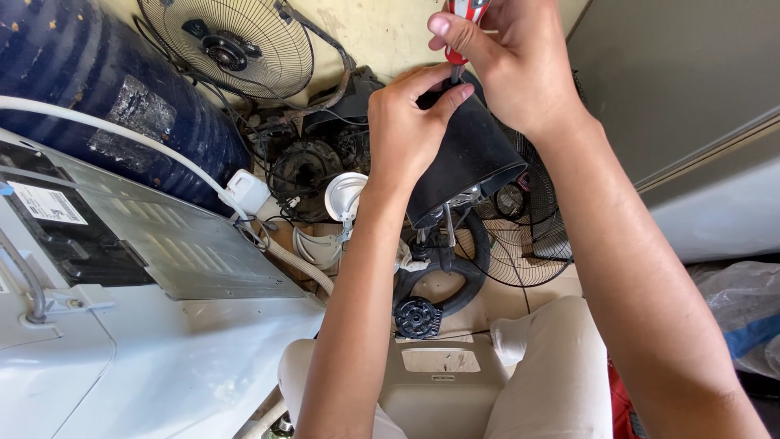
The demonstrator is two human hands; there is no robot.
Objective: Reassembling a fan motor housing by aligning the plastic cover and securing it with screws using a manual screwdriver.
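My left hand (404,130) grips the black cone-shaped fan motor housing (471,158), held up in front of me with its wide open end facing down and metal parts showing inside. My right hand (508,61) is closed around a red-handled screwdriver (461,24), its tip pressed onto the top of the housing beside my left thumb. The screwdriver's shaft is mostly hidden by my fingers.
Below lie a beige fan base (443,382), a black knob (417,317), a wire fan guard (528,236) and white fan parts (341,199). Another round guard (231,45) leans on the wall by a blue drum (97,89). A white appliance (122,325) fills the left.
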